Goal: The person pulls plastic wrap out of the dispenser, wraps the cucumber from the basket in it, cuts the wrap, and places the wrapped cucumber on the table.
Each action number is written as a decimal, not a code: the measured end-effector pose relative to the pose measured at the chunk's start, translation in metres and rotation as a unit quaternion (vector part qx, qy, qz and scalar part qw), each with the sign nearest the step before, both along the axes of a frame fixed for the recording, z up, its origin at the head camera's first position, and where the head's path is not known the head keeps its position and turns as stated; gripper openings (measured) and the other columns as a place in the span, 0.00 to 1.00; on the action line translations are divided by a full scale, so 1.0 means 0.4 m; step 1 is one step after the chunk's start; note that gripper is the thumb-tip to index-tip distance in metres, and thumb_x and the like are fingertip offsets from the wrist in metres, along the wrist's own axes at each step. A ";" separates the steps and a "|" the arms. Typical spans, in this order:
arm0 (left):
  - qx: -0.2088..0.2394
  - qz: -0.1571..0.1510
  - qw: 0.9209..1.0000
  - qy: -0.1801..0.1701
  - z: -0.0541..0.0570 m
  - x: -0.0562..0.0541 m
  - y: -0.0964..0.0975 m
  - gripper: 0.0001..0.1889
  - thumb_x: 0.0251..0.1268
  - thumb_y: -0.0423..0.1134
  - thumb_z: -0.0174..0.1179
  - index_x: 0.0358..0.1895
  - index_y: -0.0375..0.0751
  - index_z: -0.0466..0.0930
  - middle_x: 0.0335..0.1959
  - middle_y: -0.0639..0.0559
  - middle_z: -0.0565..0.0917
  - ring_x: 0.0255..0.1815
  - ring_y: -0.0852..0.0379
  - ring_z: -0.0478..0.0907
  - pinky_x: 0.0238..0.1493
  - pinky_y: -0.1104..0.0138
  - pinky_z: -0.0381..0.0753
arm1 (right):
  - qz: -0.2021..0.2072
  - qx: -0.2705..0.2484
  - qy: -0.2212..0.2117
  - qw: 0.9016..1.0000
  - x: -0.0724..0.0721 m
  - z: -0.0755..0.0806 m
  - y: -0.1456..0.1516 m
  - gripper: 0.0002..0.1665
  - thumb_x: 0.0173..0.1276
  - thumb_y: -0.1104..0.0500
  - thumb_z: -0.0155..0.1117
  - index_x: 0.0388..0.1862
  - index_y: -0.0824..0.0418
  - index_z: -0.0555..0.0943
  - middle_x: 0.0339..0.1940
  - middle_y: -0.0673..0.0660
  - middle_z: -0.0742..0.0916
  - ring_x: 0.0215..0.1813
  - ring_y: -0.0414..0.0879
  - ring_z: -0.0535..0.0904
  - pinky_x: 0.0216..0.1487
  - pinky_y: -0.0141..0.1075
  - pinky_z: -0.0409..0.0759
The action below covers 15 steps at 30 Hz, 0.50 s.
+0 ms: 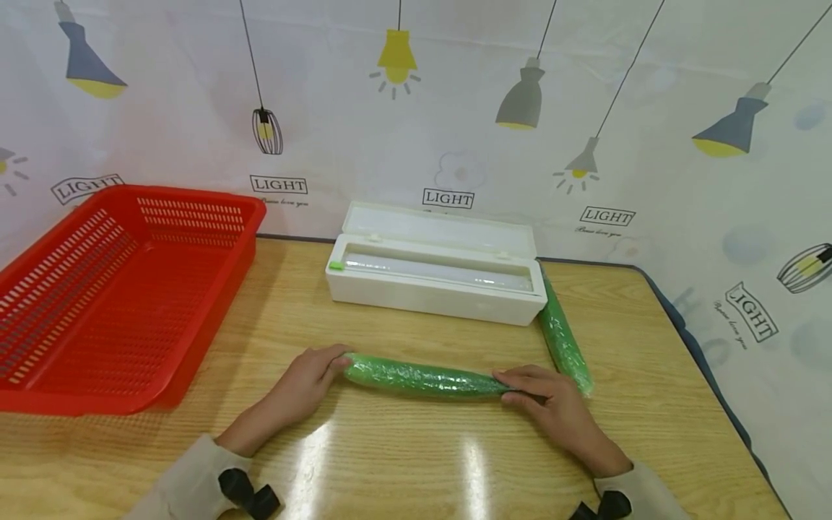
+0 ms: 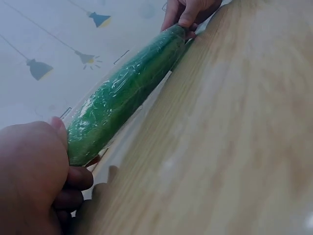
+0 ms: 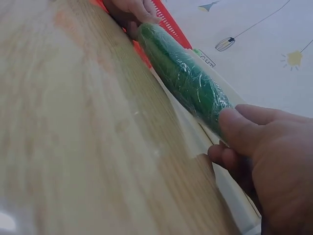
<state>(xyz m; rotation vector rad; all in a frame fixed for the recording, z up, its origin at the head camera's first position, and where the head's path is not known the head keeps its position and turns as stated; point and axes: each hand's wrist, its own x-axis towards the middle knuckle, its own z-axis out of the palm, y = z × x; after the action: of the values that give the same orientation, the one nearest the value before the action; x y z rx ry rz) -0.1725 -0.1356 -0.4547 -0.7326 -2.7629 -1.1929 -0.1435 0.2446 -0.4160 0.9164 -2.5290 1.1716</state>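
A long green cucumber [image 1: 422, 378] in clear plastic film lies crosswise between my two hands, over the front middle of the table. My left hand [image 1: 310, 383] grips its left, lighter end, fingers and thumb around the tip. At the darker right end, my right hand [image 1: 552, 406] pinches the tip between thumb and fingers. In the left wrist view the film on the cucumber [image 2: 122, 93] looks shiny and wrinkled. The right wrist view shows the thumb of my right hand [image 3: 274, 147] pressed on the near end of the wrapped cucumber [image 3: 183, 73].
Behind the hands stands a white cling film box [image 1: 429, 300] with its lid raised and a film roll [image 1: 435, 269] inside. A second wrapped cucumber [image 1: 564, 336] lies against its right end. At the left sits a red plastic basket [image 1: 214, 303]. A printed cloth [image 1: 455, 94] hangs behind the table.
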 end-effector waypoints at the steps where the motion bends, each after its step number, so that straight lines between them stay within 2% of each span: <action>1: 0.009 0.003 1.000 -0.002 -0.001 0.001 0.000 0.15 0.76 0.41 0.45 0.53 0.41 0.79 0.48 0.49 0.83 0.52 0.47 0.78 0.56 0.44 0.68 | -0.004 -0.008 -0.013 1.000 0.001 -0.003 0.001 0.22 0.52 0.73 0.71 0.48 0.65 0.85 0.43 0.57 0.87 0.44 0.45 0.83 0.45 0.25 0.76; 4: 0.046 0.004 0.999 -0.007 -0.006 0.002 -0.001 0.15 0.76 0.38 0.45 0.58 0.43 0.77 0.53 0.49 0.81 0.56 0.48 0.75 0.57 0.48 0.69 | -0.020 -0.044 -0.069 0.996 0.000 -0.019 0.007 0.18 0.59 0.72 0.67 0.49 0.68 0.84 0.35 0.56 0.88 0.35 0.44 0.84 0.36 0.31 0.80; 8: 0.092 -0.018 0.996 -0.005 -0.005 0.002 -0.005 0.16 0.76 0.35 0.45 0.61 0.43 0.74 0.57 0.49 0.78 0.61 0.49 0.72 0.59 0.50 0.69 | -0.042 -0.089 -0.131 0.986 -0.012 -0.056 0.025 0.15 0.68 0.69 0.58 0.53 0.68 0.82 0.24 0.53 0.87 0.25 0.45 0.83 0.26 0.37 0.81; 12: 0.106 -0.038 0.994 0.014 -0.001 0.002 -0.007 0.17 0.73 0.34 0.48 0.62 0.42 0.72 0.57 0.51 0.78 0.60 0.52 0.72 0.58 0.53 0.71 | -0.054 -0.077 -0.120 0.988 -0.024 -0.079 0.034 0.16 0.73 0.67 0.52 0.54 0.62 0.82 0.21 0.48 0.85 0.22 0.42 0.81 0.24 0.35 0.80; 14: 0.101 -0.037 0.993 0.042 0.000 0.002 -0.008 0.16 0.72 0.33 0.50 0.60 0.40 0.74 0.52 0.51 0.80 0.55 0.55 0.75 0.54 0.55 0.74 | -0.052 -0.050 -0.099 0.992 -0.028 -0.081 0.030 0.17 0.75 0.66 0.49 0.55 0.59 0.82 0.20 0.46 0.83 0.20 0.39 0.77 0.23 0.33 0.78; 15: 0.096 -0.032 0.993 0.058 0.000 0.001 -0.009 0.15 0.72 0.33 0.50 0.59 0.39 0.74 0.47 0.52 0.82 0.49 0.58 0.78 0.50 0.57 0.76 | -0.048 -0.036 -0.086 0.994 -0.029 -0.079 0.028 0.17 0.75 0.66 0.48 0.55 0.58 0.81 0.20 0.45 0.81 0.20 0.38 0.75 0.23 0.32 0.76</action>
<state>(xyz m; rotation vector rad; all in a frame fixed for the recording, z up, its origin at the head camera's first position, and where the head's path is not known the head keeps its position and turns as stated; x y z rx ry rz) -0.1720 -0.1392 -0.4547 -0.8449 -2.5064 -1.3582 -0.1553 0.2556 -0.4477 0.6964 -2.6114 1.3554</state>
